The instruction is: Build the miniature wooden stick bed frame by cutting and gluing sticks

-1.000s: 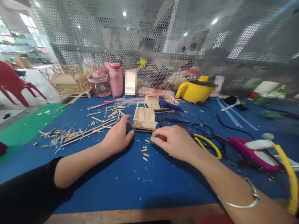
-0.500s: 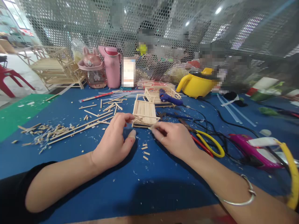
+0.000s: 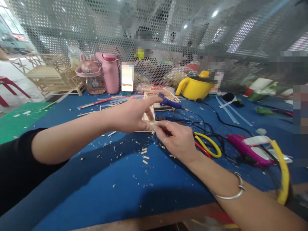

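Nearest you, the blue table (image 3: 134, 192), its cloth speckled with wood chips and short stick offcuts (image 3: 144, 157); your right wrist carries a metal bangle (image 3: 231, 192). Next, your right hand (image 3: 178, 141), fingers pinched together at the near corner of the small stick frame (image 3: 149, 119), apparently nipping a short piece against it, though the piece itself is too small to make out. Your left hand (image 3: 133, 115) lies across the frame from the left, thumb low at the same corner and forefinger stretched out over the top, holding it steady so the corner can be worked. The frame sits on the cloth at table centre, mostly covered by that hand. Just right of your right hand, yellow-handled cutters (image 3: 209, 146) among black cables; further right, a purple glue gun (image 3: 243, 152). Beyond the frame, a blue glue gun (image 3: 169, 102) resting on a second stick frame. At the back, a pink bottle (image 3: 111, 72), a yellow pot (image 3: 194, 86), a larger stick model (image 3: 50, 73) at left, then a mesh screen (image 3: 72, 29)
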`<state>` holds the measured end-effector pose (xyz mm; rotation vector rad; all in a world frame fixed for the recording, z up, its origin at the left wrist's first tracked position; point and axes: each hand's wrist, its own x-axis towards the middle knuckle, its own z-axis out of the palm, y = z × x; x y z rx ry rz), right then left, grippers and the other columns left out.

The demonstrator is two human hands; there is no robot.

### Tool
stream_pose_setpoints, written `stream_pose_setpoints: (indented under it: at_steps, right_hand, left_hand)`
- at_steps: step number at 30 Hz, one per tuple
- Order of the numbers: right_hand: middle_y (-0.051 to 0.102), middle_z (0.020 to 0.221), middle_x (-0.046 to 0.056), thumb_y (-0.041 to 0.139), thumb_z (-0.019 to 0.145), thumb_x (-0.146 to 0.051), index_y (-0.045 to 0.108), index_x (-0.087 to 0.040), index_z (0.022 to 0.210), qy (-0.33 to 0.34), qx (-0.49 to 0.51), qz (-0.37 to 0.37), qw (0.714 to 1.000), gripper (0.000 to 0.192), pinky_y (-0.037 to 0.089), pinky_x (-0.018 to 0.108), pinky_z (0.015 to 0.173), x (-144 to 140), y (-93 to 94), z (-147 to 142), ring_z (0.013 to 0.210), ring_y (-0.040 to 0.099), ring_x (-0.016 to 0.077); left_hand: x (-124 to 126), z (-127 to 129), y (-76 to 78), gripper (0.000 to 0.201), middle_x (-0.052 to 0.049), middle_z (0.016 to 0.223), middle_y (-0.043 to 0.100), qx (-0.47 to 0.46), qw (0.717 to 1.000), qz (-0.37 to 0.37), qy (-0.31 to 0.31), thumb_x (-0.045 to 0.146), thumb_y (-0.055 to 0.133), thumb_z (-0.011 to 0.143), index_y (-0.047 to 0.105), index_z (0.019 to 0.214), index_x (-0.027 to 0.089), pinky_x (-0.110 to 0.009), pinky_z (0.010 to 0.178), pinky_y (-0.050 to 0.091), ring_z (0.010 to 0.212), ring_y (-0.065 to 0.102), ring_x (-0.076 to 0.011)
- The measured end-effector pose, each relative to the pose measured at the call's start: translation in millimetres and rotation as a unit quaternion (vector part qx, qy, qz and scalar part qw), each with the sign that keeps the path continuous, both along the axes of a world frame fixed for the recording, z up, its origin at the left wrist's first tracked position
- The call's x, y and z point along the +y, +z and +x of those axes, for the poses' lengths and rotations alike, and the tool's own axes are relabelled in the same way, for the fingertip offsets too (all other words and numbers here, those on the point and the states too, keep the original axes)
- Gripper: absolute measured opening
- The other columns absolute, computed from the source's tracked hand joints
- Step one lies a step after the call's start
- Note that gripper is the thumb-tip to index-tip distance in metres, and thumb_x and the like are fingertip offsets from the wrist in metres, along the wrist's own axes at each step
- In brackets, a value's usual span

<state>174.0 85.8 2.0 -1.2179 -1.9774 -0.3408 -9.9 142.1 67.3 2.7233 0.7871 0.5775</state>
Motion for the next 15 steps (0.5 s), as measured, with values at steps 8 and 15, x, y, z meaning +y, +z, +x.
stream_pose_setpoints:
  at_steps: [8, 15]
  right_hand:
    - [0.070, 0.071, 0.000, 0.051, 0.087, -0.024, 0.069, -0.021, 0.090, 0.030, 0.021, -0.020, 0.999, 0.018, 0.046, 0.024, 0.063, 3.7, -1.8, 0.1, 0.064, 0.063, 0.0126]
    - [0.057, 0.083, -0.001, 0.052, 0.070, -0.011, 0.043, -0.022, 0.114, 0.099, 0.284, -0.136, 0.944, 0.046, 0.045, 0.025, 0.061, 14.4, 5.5, 12.5, 0.071, 0.056, 0.0129]
  left_hand:
    - [4.8, 6.5, -7.3, 0.059, 0.002, 0.091, 0.072, 0.006, 0.999, -0.010, 0.038, 0.018, 0.061, 0.075, 0.042, 0.131, 0.022, -0.024, 0.073, 0.047, 0.084, 0.066, -0.0155]
    - [2.7, 6.9, -11.1, 0.048, 0.001, 0.090, 0.070, 0.037, 0.991, 0.126, 0.026, 0.016, 0.057, 0.080, 0.047, 0.127, 0.023, -0.036, 0.093, 0.043, 0.091, 0.064, -0.0184]
